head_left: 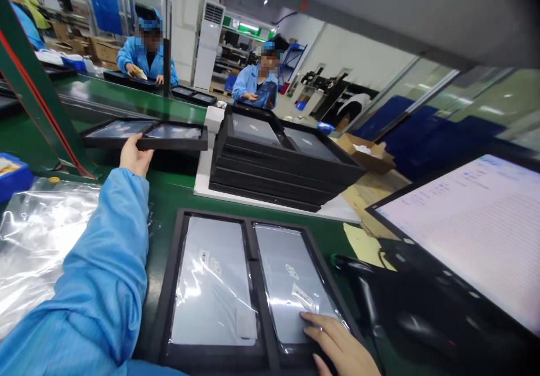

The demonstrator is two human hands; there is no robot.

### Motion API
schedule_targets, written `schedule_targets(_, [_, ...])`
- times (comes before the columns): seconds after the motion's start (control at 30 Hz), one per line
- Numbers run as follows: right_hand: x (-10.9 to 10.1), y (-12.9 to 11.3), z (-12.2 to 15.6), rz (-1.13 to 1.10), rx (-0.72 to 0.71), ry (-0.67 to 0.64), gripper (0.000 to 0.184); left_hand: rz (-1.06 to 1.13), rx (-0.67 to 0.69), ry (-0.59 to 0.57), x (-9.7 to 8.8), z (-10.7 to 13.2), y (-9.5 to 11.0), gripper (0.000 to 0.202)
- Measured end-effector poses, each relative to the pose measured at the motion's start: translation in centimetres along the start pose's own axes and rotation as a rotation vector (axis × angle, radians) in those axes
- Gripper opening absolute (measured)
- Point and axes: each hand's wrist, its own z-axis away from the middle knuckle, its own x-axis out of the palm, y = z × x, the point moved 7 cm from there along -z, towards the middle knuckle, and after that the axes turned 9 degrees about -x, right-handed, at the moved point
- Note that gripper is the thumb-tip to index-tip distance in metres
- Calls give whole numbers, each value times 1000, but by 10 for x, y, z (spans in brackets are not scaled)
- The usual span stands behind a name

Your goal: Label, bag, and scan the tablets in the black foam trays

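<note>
My left hand [135, 155], in a blue sleeve, grips the near edge of a black two-slot tray [145, 135] held out over the green conveyor; two dark panels lie in it. My right hand [340, 347] rests with fingers flat on the right one of two bagged grey tablets [291, 280] in a second black tray [253, 241] right in front of me. The left tablet [213, 283] in that tray also lies in a clear bag.
A stack of black trays [282, 159] stands on a white board behind the near tray. A lit monitor [472, 224] stands at right, clear plastic bags [34, 235] lie at left. Two people in blue coats work at the conveyor [126, 103] beyond.
</note>
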Motion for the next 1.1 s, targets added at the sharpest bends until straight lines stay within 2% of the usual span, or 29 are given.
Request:
schedule_targets(0.17, [4, 1, 1, -5, 44, 19, 24, -71, 90, -173, 49, 33, 16, 8])
schedule_targets(0.3, [13, 4, 5, -47, 99, -20, 25, -134, 162, -340, 93, 94, 19, 8])
schedule_targets(0.4, [20, 6, 7, -98, 150, -25, 25, -66, 130, -328, 109, 154, -1, 5])
schedule_targets(0.5, [25, 14, 6, -181, 249, 13, 20, -93, 51, -325, 112, 215, -42, 8])
schedule_targets(0.57, [27, 23, 6, -287, 333, 83, 20, -171, 11, -334, 105, 251, -73, 15])
schedule_targets(0.67, [28, 43, 7, -545, 519, 277, 37, -330, 4, -382, 88, 295, -105, 27])
schedule_targets(0.8, [26, 64, 16, -992, 794, 653, 77, -521, 9, -459, 57, 348, -124, 38])
schedule_targets(0.87, [24, 64, 17, -1195, 867, 778, 95, -608, 1, -441, 38, 371, -131, 42])
schedule_targets(0.9, [22, 63, 17, -1275, 883, 810, 98, -651, -11, -419, 27, 381, -137, 45])
schedule_targets(1.0, [17, 60, 22, -1389, 925, 841, 82, -705, -78, -330, -6, 402, -162, 47])
schedule_targets(1.1, [16, 69, 33, -1351, 991, 840, 70, -651, -209, -249, -35, 413, -190, 39])
